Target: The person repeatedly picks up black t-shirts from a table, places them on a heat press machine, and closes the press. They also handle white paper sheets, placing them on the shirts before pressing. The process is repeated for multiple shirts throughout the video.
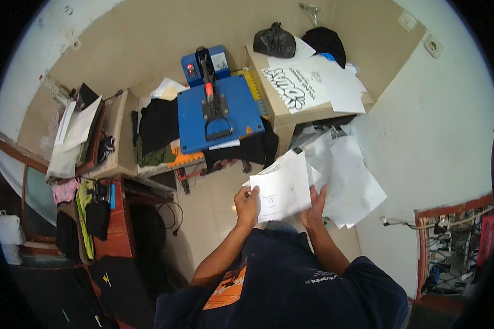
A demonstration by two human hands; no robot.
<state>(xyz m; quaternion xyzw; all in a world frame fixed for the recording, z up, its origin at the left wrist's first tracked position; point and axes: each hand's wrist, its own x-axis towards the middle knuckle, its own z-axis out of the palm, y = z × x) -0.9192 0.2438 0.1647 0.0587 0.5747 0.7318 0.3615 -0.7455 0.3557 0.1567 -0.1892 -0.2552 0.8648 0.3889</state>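
Note:
Several sheets of white paper (286,193) are held up in front of my body, the front one bearing small print. My left hand (247,205) grips their left edge, its thumb lying on the front sheet. At the right edge is my right hand (314,207), palm turned up and thumb apart, its other fingers partly hidden by the paper; whether it pinches a sheet is unclear. Beyond them stands a blue heat press (234,107), its upper plate lowered over black fabric (234,158). A white slip (224,144) sticks out at its front edge.
To the right of the press, a counter (284,117) bears printed sheets (300,88) and a black plastic bag (275,41). Large white sheets (350,181) lie heaped below it. Folded black clothing (159,123) is left of the press. A cable (177,222) trails on the floor.

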